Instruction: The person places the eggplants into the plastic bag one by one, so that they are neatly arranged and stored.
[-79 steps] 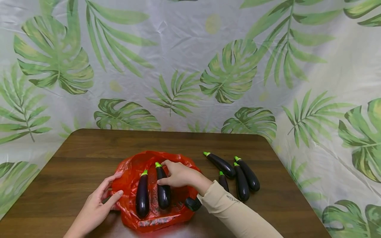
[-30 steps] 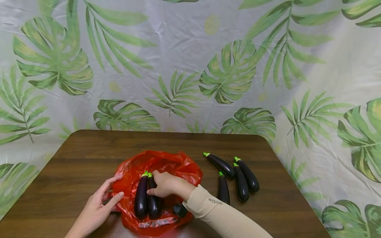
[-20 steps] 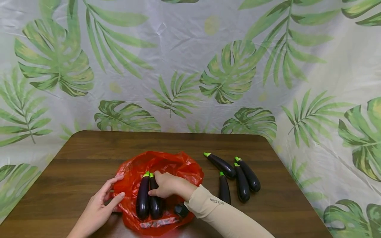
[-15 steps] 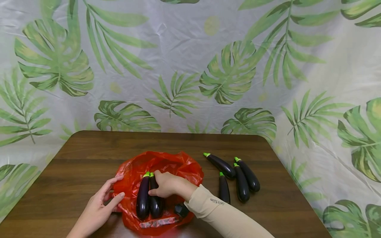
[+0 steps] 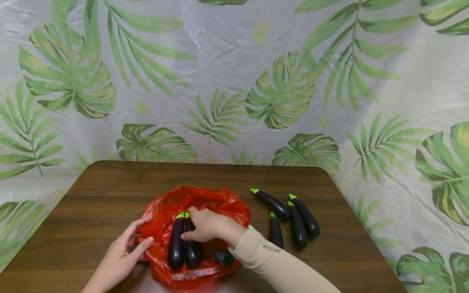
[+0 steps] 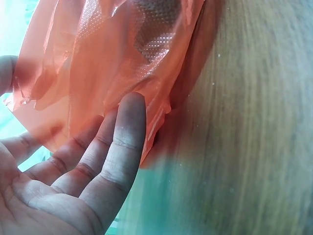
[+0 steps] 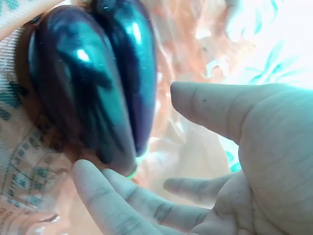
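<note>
So we've got a crinkled red plastic bag (image 5: 161,205) lying wide open at the lower middle of the frame, and two eggplants (image 5: 176,248) are in it, side by side, green stems pointing up the frame. The right hand (image 5: 207,225) is in there over the one on the right. Its fingers look released to us: in the right wrist view they're spread near the stem ends, thumb clear of the eggplants, nothing gripped. We can't tell if a fingertip touches the skin.

The left hand (image 5: 122,254) is at the bag's left edge, plastic between thumb and fingers, and those fingers look loose too, not clenched. We also spot a small black object (image 5: 224,257) below the right wrist, can't make out what. Four more eggplants (image 5: 297,228) lie on the brown table (image 5: 117,187), right of centre, the lowest-left one partly behind the beige sleeve (image 5: 282,264). Leaf-print cloth (image 5: 227,61) fills the frame behind.
</note>
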A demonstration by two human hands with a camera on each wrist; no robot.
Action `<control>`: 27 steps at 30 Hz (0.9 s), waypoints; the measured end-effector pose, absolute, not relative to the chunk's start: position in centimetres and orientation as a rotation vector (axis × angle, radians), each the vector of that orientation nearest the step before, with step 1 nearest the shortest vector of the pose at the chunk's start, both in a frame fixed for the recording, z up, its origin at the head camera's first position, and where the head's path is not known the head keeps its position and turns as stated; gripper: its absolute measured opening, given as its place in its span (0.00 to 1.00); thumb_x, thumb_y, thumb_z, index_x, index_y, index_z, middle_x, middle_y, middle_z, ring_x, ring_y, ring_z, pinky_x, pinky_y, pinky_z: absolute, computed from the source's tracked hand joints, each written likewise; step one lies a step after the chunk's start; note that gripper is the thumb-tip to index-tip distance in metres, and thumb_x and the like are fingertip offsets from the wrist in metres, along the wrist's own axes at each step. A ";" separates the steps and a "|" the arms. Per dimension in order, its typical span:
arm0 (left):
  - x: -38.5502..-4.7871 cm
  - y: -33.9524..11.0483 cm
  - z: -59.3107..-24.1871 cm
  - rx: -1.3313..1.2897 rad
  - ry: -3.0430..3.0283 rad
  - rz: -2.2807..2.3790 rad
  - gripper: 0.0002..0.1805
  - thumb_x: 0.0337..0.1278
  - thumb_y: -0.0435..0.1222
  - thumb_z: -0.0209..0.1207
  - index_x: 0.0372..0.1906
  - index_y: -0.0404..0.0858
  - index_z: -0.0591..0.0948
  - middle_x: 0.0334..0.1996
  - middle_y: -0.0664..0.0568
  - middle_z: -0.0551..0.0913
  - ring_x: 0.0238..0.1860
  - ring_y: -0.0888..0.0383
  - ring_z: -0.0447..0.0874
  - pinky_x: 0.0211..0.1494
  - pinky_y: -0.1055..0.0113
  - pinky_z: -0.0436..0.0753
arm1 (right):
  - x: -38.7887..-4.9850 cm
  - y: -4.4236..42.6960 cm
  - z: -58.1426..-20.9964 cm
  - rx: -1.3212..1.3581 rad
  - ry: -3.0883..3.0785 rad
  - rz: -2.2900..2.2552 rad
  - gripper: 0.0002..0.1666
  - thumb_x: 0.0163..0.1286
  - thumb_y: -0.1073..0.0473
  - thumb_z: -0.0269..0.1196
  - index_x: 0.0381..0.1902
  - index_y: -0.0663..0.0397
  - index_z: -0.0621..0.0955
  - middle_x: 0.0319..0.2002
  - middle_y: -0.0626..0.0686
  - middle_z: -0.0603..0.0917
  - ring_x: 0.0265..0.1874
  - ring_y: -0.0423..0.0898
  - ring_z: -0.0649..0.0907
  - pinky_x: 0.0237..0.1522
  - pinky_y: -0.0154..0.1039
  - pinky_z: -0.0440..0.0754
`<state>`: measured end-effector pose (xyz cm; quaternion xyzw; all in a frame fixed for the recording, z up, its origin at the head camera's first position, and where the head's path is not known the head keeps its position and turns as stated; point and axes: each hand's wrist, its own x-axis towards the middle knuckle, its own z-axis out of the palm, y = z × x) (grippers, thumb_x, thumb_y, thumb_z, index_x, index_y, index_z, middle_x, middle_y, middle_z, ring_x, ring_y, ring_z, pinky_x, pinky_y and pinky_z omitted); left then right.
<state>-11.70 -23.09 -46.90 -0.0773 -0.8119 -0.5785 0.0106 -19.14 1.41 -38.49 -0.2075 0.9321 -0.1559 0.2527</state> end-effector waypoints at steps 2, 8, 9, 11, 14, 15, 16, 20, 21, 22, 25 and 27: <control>-11.7 -23.1 -46.9 -0.248 -2.532 -1.800 0.28 0.79 0.35 0.62 0.77 0.42 0.69 0.57 0.35 0.82 0.40 0.66 0.89 0.35 0.61 0.93 | -19.0 1.5 -38.1 -0.579 2.544 -0.423 0.49 0.75 0.39 0.69 0.83 0.52 0.62 0.67 0.56 0.83 0.65 0.47 0.83 0.69 0.43 0.82; -11.7 -23.1 -46.9 -0.234 -2.540 -1.804 0.29 0.79 0.36 0.62 0.77 0.42 0.69 0.56 0.35 0.83 0.40 0.66 0.89 0.35 0.61 0.93 | -18.9 2.0 -37.3 -0.614 2.550 -0.431 0.50 0.75 0.37 0.68 0.84 0.50 0.61 0.71 0.56 0.81 0.74 0.51 0.78 0.74 0.48 0.79; -11.7 -23.1 -46.9 -0.228 -2.543 -1.805 0.29 0.79 0.36 0.62 0.77 0.42 0.69 0.56 0.36 0.83 0.40 0.66 0.89 0.35 0.61 0.93 | -18.9 2.2 -37.2 -0.614 2.551 -0.433 0.50 0.75 0.37 0.68 0.84 0.50 0.61 0.71 0.56 0.81 0.75 0.52 0.76 0.75 0.49 0.79; -11.7 -23.1 -46.9 -0.227 -2.544 -1.804 0.29 0.79 0.36 0.62 0.77 0.42 0.69 0.56 0.36 0.83 0.39 0.66 0.89 0.35 0.62 0.93 | -18.9 2.5 -37.0 -0.608 2.547 -0.442 0.51 0.75 0.37 0.68 0.85 0.49 0.61 0.72 0.55 0.80 0.77 0.53 0.75 0.76 0.50 0.77; -11.7 -23.1 -47.0 -0.242 -2.532 -1.800 0.28 0.79 0.35 0.62 0.77 0.41 0.69 0.55 0.35 0.83 0.39 0.65 0.89 0.35 0.62 0.93 | -19.0 3.0 -36.8 -0.595 2.541 -0.455 0.52 0.75 0.36 0.68 0.85 0.49 0.60 0.74 0.55 0.79 0.77 0.53 0.75 0.76 0.50 0.77; -11.7 -23.1 -47.0 -0.250 -2.527 -1.799 0.28 0.79 0.35 0.62 0.77 0.41 0.69 0.55 0.35 0.83 0.39 0.65 0.89 0.35 0.62 0.93 | -19.0 3.1 -36.7 -0.589 2.540 -0.460 0.52 0.76 0.36 0.68 0.86 0.49 0.60 0.74 0.55 0.79 0.77 0.52 0.75 0.76 0.50 0.78; -11.7 -23.1 -47.0 -0.255 -2.523 -1.797 0.28 0.79 0.35 0.62 0.77 0.41 0.70 0.55 0.35 0.83 0.38 0.65 0.89 0.34 0.62 0.93 | -19.0 3.3 -36.6 -0.587 2.539 -0.467 0.52 0.76 0.36 0.68 0.86 0.49 0.60 0.75 0.55 0.78 0.76 0.51 0.76 0.76 0.50 0.78; -11.8 -23.1 -47.1 -0.271 -2.515 -1.792 0.28 0.78 0.34 0.62 0.77 0.41 0.70 0.54 0.35 0.83 0.38 0.65 0.89 0.34 0.61 0.93 | -19.1 4.1 -36.2 -0.594 2.544 -0.494 0.52 0.75 0.37 0.68 0.85 0.49 0.60 0.75 0.55 0.79 0.72 0.49 0.80 0.75 0.48 0.79; -11.8 -23.1 -47.1 -0.274 -2.513 -1.791 0.28 0.78 0.34 0.62 0.77 0.40 0.70 0.54 0.35 0.83 0.38 0.65 0.89 0.34 0.61 0.93 | -19.1 4.3 -36.1 -0.597 2.543 -0.502 0.51 0.75 0.38 0.68 0.85 0.49 0.60 0.74 0.55 0.79 0.71 0.48 0.81 0.74 0.48 0.80; -11.7 -23.1 -47.1 -0.273 -2.513 -1.791 0.28 0.78 0.34 0.62 0.77 0.41 0.70 0.54 0.35 0.83 0.38 0.65 0.89 0.34 0.61 0.93 | -19.1 4.5 -36.0 -0.601 2.541 -0.508 0.51 0.76 0.38 0.68 0.85 0.49 0.60 0.74 0.56 0.79 0.71 0.48 0.81 0.74 0.49 0.80; -11.7 -23.1 -47.1 -0.270 -2.512 -1.791 0.28 0.78 0.34 0.62 0.77 0.41 0.70 0.55 0.35 0.83 0.38 0.65 0.89 0.34 0.61 0.93 | -19.0 5.1 -35.8 -0.608 2.542 -0.519 0.52 0.76 0.37 0.68 0.85 0.50 0.59 0.75 0.57 0.78 0.71 0.50 0.81 0.74 0.50 0.79; -11.7 -23.1 -47.1 -0.266 -2.513 -1.791 0.28 0.78 0.35 0.62 0.77 0.41 0.70 0.55 0.35 0.83 0.38 0.65 0.89 0.34 0.61 0.93 | -19.0 5.5 -35.5 -0.614 2.545 -0.527 0.52 0.76 0.37 0.68 0.85 0.51 0.60 0.75 0.58 0.78 0.71 0.50 0.81 0.75 0.50 0.79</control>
